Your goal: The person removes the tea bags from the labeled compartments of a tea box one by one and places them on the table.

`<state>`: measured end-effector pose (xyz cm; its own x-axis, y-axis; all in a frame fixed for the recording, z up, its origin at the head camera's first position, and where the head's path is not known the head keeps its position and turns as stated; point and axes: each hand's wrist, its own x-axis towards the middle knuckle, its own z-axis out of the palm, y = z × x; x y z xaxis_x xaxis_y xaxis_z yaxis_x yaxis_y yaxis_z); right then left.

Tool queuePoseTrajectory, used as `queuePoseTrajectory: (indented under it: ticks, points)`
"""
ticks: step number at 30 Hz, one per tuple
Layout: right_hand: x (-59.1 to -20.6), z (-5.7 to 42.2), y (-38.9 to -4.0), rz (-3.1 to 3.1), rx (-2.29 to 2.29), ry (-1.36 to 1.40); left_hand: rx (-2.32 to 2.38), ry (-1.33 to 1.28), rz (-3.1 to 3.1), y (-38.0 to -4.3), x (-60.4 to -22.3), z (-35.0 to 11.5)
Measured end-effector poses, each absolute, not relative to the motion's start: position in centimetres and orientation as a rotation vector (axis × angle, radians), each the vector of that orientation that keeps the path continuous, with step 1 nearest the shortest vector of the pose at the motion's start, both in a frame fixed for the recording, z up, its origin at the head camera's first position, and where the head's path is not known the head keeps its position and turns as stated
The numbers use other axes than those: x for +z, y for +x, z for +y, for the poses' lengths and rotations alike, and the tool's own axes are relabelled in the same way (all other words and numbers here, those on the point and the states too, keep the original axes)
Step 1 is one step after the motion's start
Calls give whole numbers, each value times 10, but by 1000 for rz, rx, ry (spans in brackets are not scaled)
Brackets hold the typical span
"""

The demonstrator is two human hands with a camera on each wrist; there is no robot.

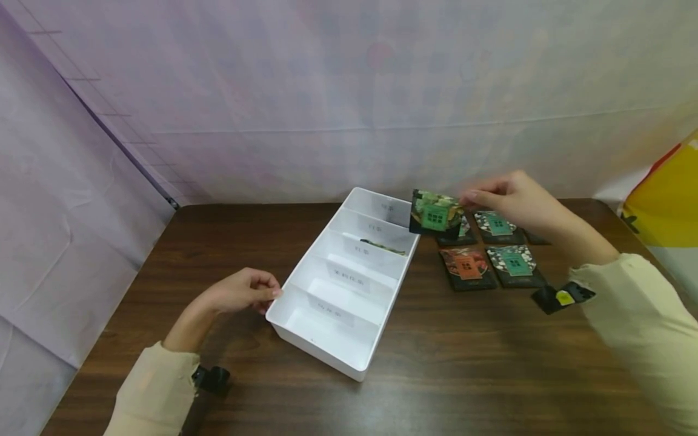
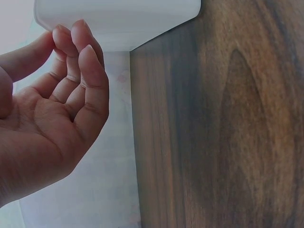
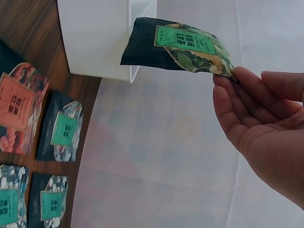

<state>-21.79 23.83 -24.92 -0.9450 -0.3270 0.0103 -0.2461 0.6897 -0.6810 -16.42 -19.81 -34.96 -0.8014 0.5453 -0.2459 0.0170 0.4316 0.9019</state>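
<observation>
My right hand [image 1: 509, 197] pinches one edge of a dark tea sachet [image 1: 435, 215] with a green label, holding it up beside the far right corner of a white divided box [image 1: 322, 350]. In the right wrist view the sachet [image 3: 175, 45] hangs out from the fingertips and overlaps the box [image 3: 95, 38]. My left hand [image 1: 242, 293] grips the box's near left rim between thumb and curled fingers; the left wrist view shows the fingertips [image 2: 61, 35] right at that rim. A sachet's edge [image 1: 383, 247] shows inside a compartment toward the far end.
Several sachets lie on the brown table [image 1: 452, 375] right of the box, including one with a red label [image 1: 468, 268] and one with a teal label [image 1: 515, 265]. Labels in writing mark the compartments. A pale curtain [image 1: 327, 91] hangs behind; yellow cloth [image 1: 665, 200] hangs far right.
</observation>
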Motion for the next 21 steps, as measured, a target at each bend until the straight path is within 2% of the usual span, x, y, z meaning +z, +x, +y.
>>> queuePoseTrajectory:
  ticks: [21]
  points:
    - [-264,291,-207,2808,-1008,-358,1334,469,2189,-165,-350,-198]
